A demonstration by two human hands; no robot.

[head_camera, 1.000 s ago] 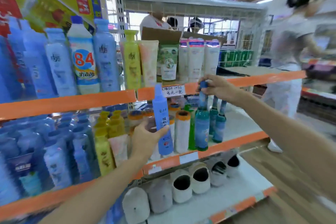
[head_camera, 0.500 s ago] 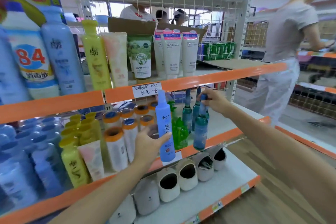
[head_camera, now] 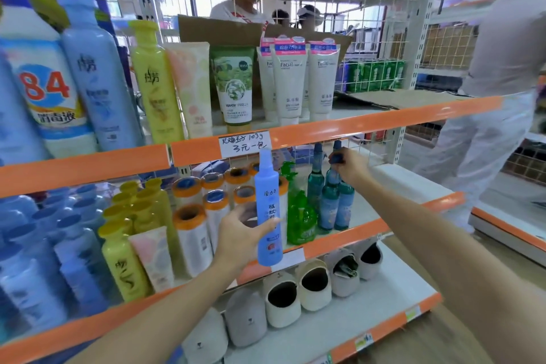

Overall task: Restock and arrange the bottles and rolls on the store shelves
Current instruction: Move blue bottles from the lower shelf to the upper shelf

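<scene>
1. Since the earlier frame the right hand (head_camera: 350, 167) has carried its teal bottle (head_camera: 344, 204) deeper onto the middle shelf (head_camera: 369, 229), and the camera has swung closer and to the right.
2. Head view: the right hand is closed over the dark cap of the teal bottle, which stands upright on the middle shelf, touching two more teal bottles (head_camera: 320, 195) just to its left.
3. Head view: the left hand (head_camera: 240, 238) grips a tall blue spray bottle (head_camera: 268, 210) around its middle, holding it upright in front of the shelf's orange edge, its base off the shelf.
4. Head view: behind the blue spray bottle stand orange-capped rolls (head_camera: 192, 233); a green pump bottle (head_camera: 300, 220) sits between them and the teal bottles.
5. Head view: yellow bottles (head_camera: 122, 260) fill the middle shelf farther left, and white tubes (head_camera: 291, 83) line the upper shelf (head_camera: 384, 121).
6. Head view: a handwritten price label (head_camera: 245, 143) is fixed on the upper shelf's orange strip.
</scene>
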